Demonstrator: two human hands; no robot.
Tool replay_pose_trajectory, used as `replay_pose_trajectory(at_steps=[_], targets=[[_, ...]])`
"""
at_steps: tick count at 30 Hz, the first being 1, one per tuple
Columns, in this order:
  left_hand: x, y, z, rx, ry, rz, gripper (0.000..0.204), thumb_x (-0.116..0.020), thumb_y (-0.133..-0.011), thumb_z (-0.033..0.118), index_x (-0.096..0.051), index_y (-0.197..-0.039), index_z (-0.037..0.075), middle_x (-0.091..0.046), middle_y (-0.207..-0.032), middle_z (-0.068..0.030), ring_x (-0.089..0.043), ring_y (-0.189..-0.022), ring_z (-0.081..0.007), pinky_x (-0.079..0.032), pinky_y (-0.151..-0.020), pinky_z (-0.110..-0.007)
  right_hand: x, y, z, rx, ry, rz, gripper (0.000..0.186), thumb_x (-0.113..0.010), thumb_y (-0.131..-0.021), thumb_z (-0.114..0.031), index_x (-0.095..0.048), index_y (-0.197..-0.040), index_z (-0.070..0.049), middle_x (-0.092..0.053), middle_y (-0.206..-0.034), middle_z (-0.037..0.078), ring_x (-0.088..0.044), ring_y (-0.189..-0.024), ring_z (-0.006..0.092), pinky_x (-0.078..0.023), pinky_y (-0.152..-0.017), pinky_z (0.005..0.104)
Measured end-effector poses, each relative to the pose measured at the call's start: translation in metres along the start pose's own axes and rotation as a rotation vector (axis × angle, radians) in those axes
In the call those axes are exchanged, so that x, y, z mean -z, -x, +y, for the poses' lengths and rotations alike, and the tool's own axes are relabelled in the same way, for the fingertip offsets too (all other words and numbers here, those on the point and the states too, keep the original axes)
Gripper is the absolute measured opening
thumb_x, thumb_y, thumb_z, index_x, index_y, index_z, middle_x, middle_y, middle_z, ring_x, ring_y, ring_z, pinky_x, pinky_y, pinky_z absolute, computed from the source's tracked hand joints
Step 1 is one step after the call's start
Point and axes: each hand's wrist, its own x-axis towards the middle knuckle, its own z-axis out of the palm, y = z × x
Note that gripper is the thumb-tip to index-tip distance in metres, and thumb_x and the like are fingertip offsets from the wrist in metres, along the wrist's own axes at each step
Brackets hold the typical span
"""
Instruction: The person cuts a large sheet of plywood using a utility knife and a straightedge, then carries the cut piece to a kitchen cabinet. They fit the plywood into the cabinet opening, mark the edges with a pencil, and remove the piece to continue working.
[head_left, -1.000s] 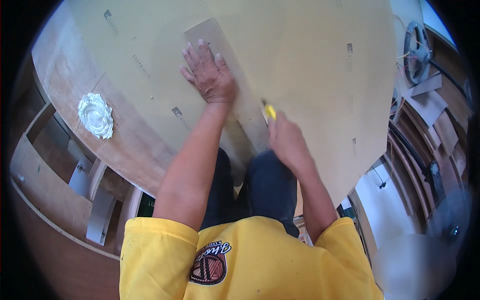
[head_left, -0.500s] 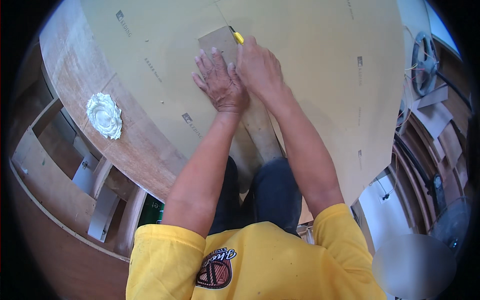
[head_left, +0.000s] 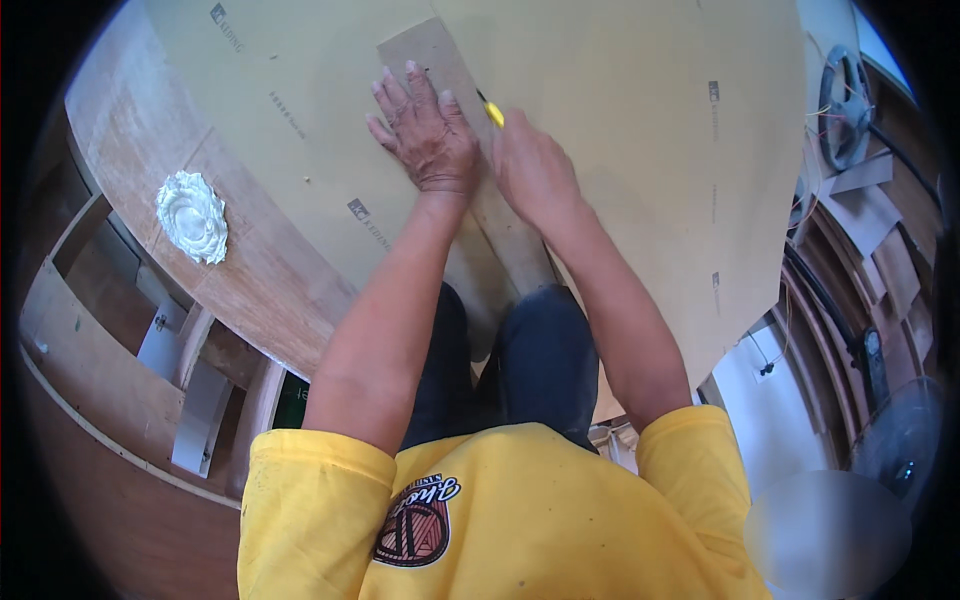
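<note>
My left hand [head_left: 425,135] lies with fingers spread, pressing on a narrow grey-brown strip of board [head_left: 445,45], which rests on a large beige printed sheet [head_left: 640,150]. To its right, my right hand [head_left: 532,170] is closed around a yellow utility knife [head_left: 494,113], its blade end at the strip's right edge. The strip runs back toward my dark-trousered legs [head_left: 540,370], partly hidden by my hands and arms. At the left, a round smeared patch of white paste [head_left: 192,217] sits on the bare wooden surface [head_left: 280,300].
Open plywood compartments [head_left: 110,350] stand at the lower left. At the right are a fan-like metal ring [head_left: 840,100] with wires, stacked board offcuts [head_left: 870,220], black tubing [head_left: 830,295] and a white surface [head_left: 760,400] below the worktop.
My right hand went up along the strip from near its lower part, then came slightly back toward me with the knife. My left hand stays on the strip.
</note>
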Motion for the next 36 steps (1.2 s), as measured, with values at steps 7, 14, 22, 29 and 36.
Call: replay_pose_trajectory(at_steps=[7,14,22,29,36], targets=[[0.002,0.000,0.002,0.012,0.033,0.014,0.054,-0.041,-0.098,0.032,-0.038,-0.145,0.006,-0.028,-0.153,-0.0225,-0.020,-0.144,-0.0385,-0.006,-0.114,-0.058,-0.028,0.092,0.048,-0.177,0.081,-0.139,0.024,-0.046,-0.097,-0.024,-0.048,-0.096,0.001,-0.064,-0.076,0.027,-0.064,-0.076,0.0462,-0.051,-0.070,0.0555],[0.003,0.002,0.003,0.012,0.048,-0.014,0.055,-0.041,-0.098,0.032,-0.036,-0.146,0.006,-0.028,-0.153,-0.0218,-0.019,-0.144,-0.0386,-0.006,-0.114,-0.058,-0.018,0.123,0.055,-0.214,0.132,-0.242,0.024,-0.045,-0.098,-0.021,-0.048,-0.092,0.002,-0.064,-0.074,0.026,-0.065,-0.074,0.0450,-0.051,-0.067,0.0542],[-0.002,0.000,-0.002,0.012,0.014,0.000,0.055,-0.041,-0.098,0.032,-0.037,-0.146,0.006,-0.028,-0.154,-0.0214,-0.018,-0.145,-0.0370,-0.004,-0.114,-0.057,0.006,0.119,0.037,-0.249,0.071,-0.187,0.024,-0.046,-0.098,-0.022,-0.048,-0.095,0.002,-0.064,-0.075,0.026,-0.064,-0.074,0.0460,-0.049,-0.068,0.0550],[0.001,0.000,0.002,0.028,0.015,-0.033,0.054,-0.041,-0.098,0.030,-0.037,-0.146,0.007,-0.026,-0.154,-0.0212,-0.017,-0.146,-0.0364,-0.003,-0.115,-0.057,0.007,-0.002,0.004,-0.083,-0.043,0.153,0.027,-0.046,-0.098,-0.026,-0.048,-0.097,0.001,-0.065,-0.084,0.027,-0.064,-0.079,0.0462,-0.049,-0.071,0.0553],[0.000,0.000,-0.002,0.007,0.017,-0.022,0.056,-0.041,-0.098,0.030,-0.033,-0.149,0.008,-0.025,-0.155,-0.0209,-0.017,-0.146,-0.0366,-0.002,-0.115,-0.057,0.012,-0.055,-0.025,0.051,-0.027,0.135,0.028,-0.044,-0.097,-0.024,-0.050,-0.096,0.003,-0.066,-0.082,0.027,-0.066,-0.078,0.0447,-0.053,-0.072,0.0524]])
